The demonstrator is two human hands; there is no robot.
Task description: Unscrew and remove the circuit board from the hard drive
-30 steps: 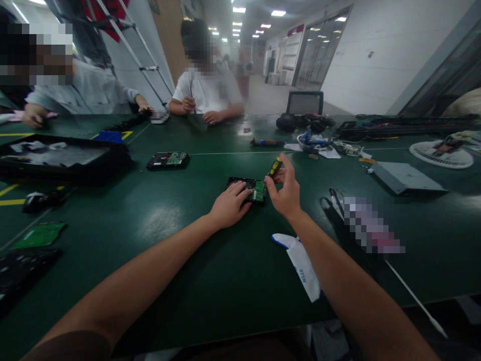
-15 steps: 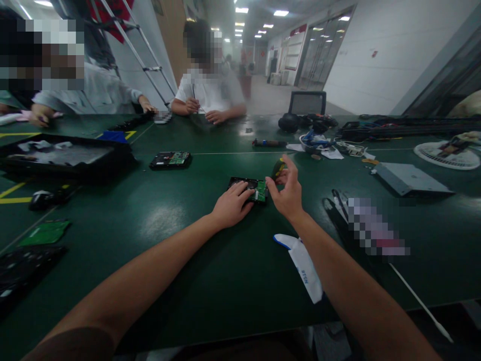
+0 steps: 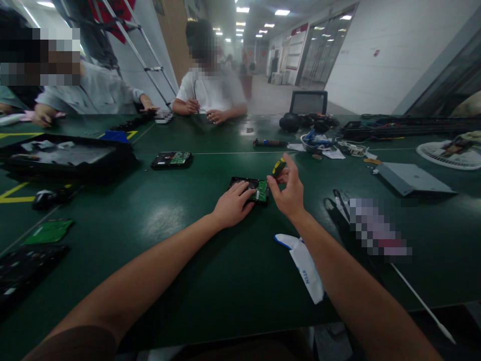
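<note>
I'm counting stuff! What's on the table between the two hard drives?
Nothing. The head view shows only bare green table between the hard drive under the left hand and the other hard drive farther left.

You can read almost nothing here. The white cloth piece by your right arm has a short line of blue letters, printed sideways. They are too small and blurry to spell out. The green board on the hard drive under your left hand has tiny marks you cannot read. The yellow and black screwdriver pinched in your right hand shows no clear word. Far down the hall, a red sign above the glass doors is too far off to read.
</note>
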